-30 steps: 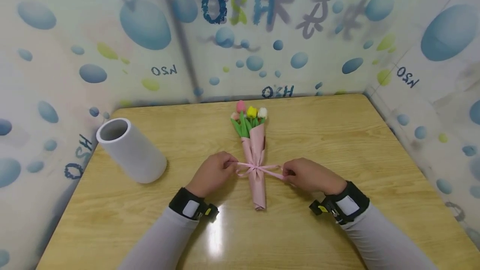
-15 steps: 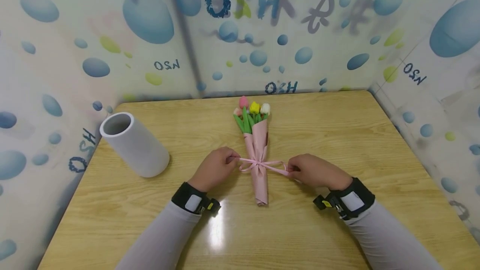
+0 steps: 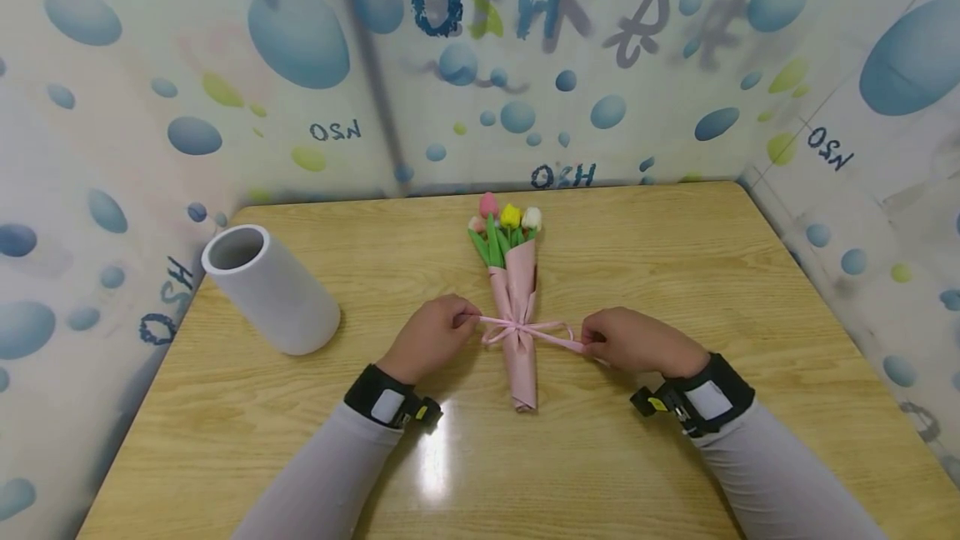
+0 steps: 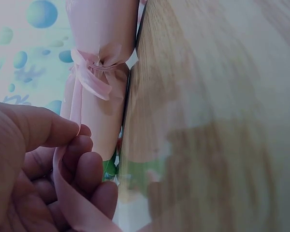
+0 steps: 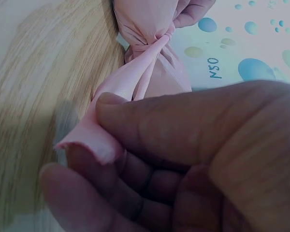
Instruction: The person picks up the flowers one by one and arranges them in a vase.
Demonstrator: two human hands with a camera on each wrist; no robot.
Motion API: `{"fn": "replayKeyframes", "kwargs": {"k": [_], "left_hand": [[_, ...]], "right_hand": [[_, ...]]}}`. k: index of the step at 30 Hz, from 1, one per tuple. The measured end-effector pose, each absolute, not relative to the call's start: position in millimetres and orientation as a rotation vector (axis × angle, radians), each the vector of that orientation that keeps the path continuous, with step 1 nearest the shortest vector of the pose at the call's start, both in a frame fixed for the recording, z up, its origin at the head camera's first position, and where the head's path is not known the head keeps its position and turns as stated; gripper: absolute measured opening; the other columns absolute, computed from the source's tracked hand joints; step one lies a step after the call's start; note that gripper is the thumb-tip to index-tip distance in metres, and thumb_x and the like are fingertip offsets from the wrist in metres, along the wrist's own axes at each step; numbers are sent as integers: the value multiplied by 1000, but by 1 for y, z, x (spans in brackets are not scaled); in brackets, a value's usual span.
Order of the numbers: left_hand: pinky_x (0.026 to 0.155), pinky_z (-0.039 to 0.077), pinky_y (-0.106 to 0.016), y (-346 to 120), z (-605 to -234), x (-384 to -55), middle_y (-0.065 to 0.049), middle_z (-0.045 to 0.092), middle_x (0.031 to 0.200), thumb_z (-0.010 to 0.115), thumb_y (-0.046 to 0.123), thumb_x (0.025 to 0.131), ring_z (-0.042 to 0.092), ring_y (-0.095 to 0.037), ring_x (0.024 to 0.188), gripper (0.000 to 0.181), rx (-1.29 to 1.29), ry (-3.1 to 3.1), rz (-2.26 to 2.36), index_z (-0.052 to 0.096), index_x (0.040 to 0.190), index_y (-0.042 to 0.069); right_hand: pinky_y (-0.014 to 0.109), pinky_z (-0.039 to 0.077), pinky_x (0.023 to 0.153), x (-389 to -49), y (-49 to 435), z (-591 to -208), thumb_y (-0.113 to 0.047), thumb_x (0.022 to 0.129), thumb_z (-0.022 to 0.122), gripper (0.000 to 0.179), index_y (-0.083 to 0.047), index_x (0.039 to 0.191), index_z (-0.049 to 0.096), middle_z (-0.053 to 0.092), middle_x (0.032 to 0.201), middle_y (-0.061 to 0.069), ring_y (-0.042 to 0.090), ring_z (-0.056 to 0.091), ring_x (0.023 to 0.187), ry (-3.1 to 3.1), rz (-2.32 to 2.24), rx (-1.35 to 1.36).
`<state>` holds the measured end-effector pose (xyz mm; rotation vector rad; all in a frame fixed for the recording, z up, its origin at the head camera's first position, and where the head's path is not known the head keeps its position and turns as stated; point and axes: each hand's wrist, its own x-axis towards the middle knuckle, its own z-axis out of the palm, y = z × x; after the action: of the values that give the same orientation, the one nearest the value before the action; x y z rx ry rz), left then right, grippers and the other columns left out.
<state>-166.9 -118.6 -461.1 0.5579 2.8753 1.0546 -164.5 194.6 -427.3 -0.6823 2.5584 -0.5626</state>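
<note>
Pink ribbon (image 3: pixel 517 328), knotted around the narrowed waist of a bouquet's pink paper wrapping (image 3: pixel 523 377), with a small loop to either side of the knot. The bouquet lies at about the middle of the table (image 3: pixel 660 248), its tulip-like flowers (image 3: pixel 511 216) (pink, pale pink, yellow and white) and green leaves (image 3: pixel 492 247) toward the far edge. The left hand (image 3: pixel 429 338) pinches one ribbon tail between thumb and forefinger; in the left wrist view the rest of that tail trails over the other, curled fingers. The right hand (image 3: pixel 641 342) grips the opposite tail, the thumb pressing it against the fingers, and in the right wrist view the cut end projects beyond the thumb. Both wrists bear black straps (image 3: pixel 705 398) above pale sleeves (image 3: pixel 318 477). A white cylindrical vase (image 3: pixel 288 307), mouth upward, stands at the left, well apart from the bouquet. Behind the table, a pale wall (image 3: pixel 652 136) carries blue and green ovals and lettering.
</note>
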Motion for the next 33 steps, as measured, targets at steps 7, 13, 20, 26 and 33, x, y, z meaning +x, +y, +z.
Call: {"fn": "replayKeyframes", "kwargs": {"k": [7, 13, 20, 26, 33], "left_hand": [[74, 50, -31, -119, -460, -167, 2, 63, 84, 68, 15, 99, 55, -13, 77, 12, 559, 2880, 1052, 78, 99, 10], [75, 50, -31, -119, -462, -167, 1, 64, 86, 68, 13, 98, 55, -12, 78, 11, 564, 2873, 1059, 78, 99, 10], [76, 51, -32, -118, -461, -166, 1, 65, 86, 68, 14, 98, 56, -12, 78, 10, 565, 2867, 1068, 77, 98, 10], [81, 54, -35, -117, -461, -165, 0, 67, 89, 68, 14, 98, 60, -14, 82, 10, 582, 2871, 1069, 77, 98, 10], [79, 53, -34, -117, -461, -164, 1, 66, 88, 69, 13, 97, 59, -13, 81, 9, 588, 2877, 1070, 77, 97, 10]], "right_hand": [[25, 39, 59, -166, 195, -428, -15, 101, 66, 15, -14, 85, 67, 56, 75, -4, 10, 49, 65, 2572, -551, -662], [30, 48, 67, -161, 181, -427, -21, 101, 68, 12, -10, 102, 69, 63, 85, -1, 12, 56, 75, 2721, -749, -617], [30, 55, 79, -150, 153, -436, -20, 99, 72, 16, -10, 111, 71, 69, 99, -1, 10, 62, 90, 2720, -991, -732], [27, 53, 77, -151, 142, -450, -20, 101, 69, 12, -14, 110, 73, 69, 96, -5, 6, 61, 86, 2686, -1031, -730], [26, 51, 73, -156, 138, -453, -16, 100, 69, 10, -13, 108, 74, 69, 91, -5, 8, 59, 82, 2652, -1052, -670]]}}
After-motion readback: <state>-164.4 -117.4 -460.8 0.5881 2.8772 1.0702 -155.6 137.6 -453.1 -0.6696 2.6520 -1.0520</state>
